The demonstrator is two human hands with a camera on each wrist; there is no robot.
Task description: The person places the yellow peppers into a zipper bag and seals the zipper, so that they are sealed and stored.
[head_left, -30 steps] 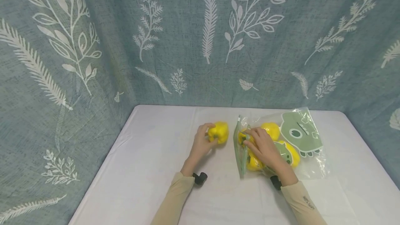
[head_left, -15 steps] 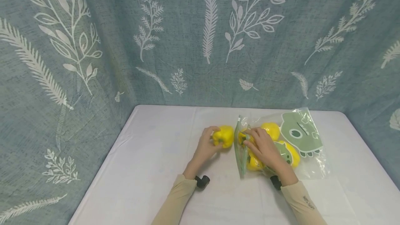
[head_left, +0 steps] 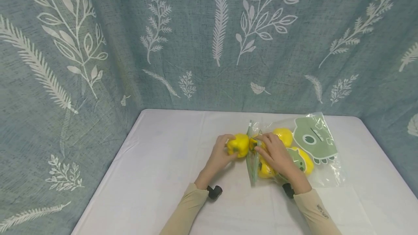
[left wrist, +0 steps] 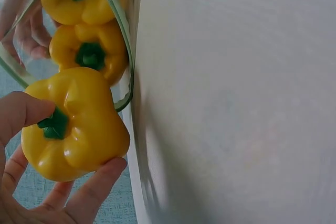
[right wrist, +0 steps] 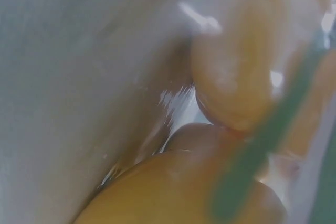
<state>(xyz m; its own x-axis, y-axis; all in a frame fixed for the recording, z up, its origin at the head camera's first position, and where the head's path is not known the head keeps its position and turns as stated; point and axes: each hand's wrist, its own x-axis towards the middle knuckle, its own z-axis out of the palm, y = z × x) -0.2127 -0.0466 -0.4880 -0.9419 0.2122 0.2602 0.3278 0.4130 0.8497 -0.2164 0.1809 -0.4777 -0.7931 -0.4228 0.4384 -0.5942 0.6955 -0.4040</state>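
Note:
My left hand (head_left: 219, 159) grips a yellow bell pepper (head_left: 238, 146) at the mouth of a clear zip bag (head_left: 331, 173). In the left wrist view, the thumb (left wrist: 31, 109) presses beside this pepper's green stem (left wrist: 55, 124), with fingers beneath. The bag's green rim (left wrist: 129, 61) stands open around more peppers, one with its stem (left wrist: 90, 56) facing out. My right hand (head_left: 277, 155) holds the bag near its opening, fingers bent at the rim. Several yellow peppers (head_left: 282, 136) lie inside. The right wrist view is blurred by plastic, showing peppers (right wrist: 236, 77) and a green strip (right wrist: 268, 140).
A white cloth covers the table (head_left: 163, 155). Behind and to the left hangs a blue-green curtain (head_left: 196, 46) with white leaf prints. The bag's printed green cartoon end (head_left: 303, 130) lies toward the right. Black wrist cameras (head_left: 214, 193) sit close to the tabletop.
My left hand has carried the pepper rightward and slightly nearer, from apart from the bag to its green rim. The right hand and the bag have stayed in place.

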